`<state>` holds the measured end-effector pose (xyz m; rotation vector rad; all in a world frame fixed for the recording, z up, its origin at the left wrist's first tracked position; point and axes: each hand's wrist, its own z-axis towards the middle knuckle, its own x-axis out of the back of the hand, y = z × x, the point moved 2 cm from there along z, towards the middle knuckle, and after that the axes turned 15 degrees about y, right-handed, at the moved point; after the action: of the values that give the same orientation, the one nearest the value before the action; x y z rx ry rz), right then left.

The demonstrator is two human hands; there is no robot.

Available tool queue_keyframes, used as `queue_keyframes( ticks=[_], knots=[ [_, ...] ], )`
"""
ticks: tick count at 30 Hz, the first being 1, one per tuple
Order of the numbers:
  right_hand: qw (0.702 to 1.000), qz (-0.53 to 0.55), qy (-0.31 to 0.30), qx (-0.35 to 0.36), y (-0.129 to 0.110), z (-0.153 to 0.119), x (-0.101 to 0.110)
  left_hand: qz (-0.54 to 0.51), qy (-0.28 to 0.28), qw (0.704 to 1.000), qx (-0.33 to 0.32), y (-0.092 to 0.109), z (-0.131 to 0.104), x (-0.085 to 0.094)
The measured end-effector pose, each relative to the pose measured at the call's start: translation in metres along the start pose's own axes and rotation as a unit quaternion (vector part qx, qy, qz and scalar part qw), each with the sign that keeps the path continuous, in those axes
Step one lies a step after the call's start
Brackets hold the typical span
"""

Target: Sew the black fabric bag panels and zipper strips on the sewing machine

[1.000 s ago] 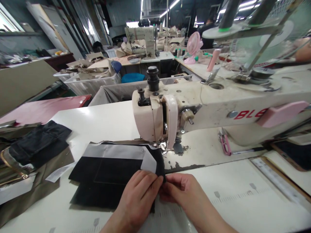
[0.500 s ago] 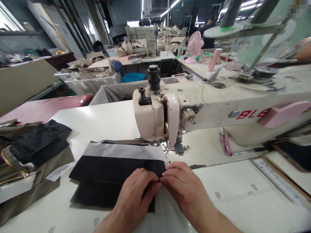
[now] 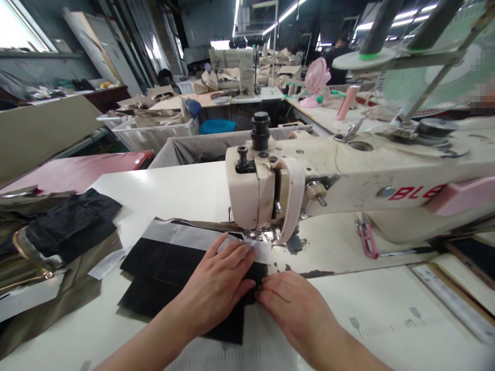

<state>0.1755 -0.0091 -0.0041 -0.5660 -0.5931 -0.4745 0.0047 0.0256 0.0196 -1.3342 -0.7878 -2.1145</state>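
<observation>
Head view: we see the black fabric (image 3: 172, 275) at seven o'clock from centre, lying on the bench (image 3: 181, 188) just beside the sewing machine (image 3: 363, 172). Our left hand (image 3: 220, 283) rests over it, fingers loosely spread, tips on the white strip (image 3: 183, 234) along its twelve o'clock edge. Our right hand (image 3: 296, 304), at five o'clock, has its fingers drawn together at the fabric's three o'clock edge; we cannot tell whether they pinch it. Pink-handled snips (image 3: 366, 237) lie at four o'clock.
</observation>
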Motion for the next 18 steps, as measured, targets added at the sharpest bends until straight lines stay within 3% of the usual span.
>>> queue_keyframes(
  ticks=[6, 18],
  knots=[
    [1.000, 0.012, 0.012, 0.012, 0.004, -0.001, -0.001, 0.009, 0.040, 0.999, 0.001, 0.007, -0.011, -0.018],
    [0.998, 0.017, -0.003, 0.054, 0.013, 0.001, -0.003, -0.013, 0.099, 0.995, 0.030, 0.008, 0.003, -0.024]
  ],
)
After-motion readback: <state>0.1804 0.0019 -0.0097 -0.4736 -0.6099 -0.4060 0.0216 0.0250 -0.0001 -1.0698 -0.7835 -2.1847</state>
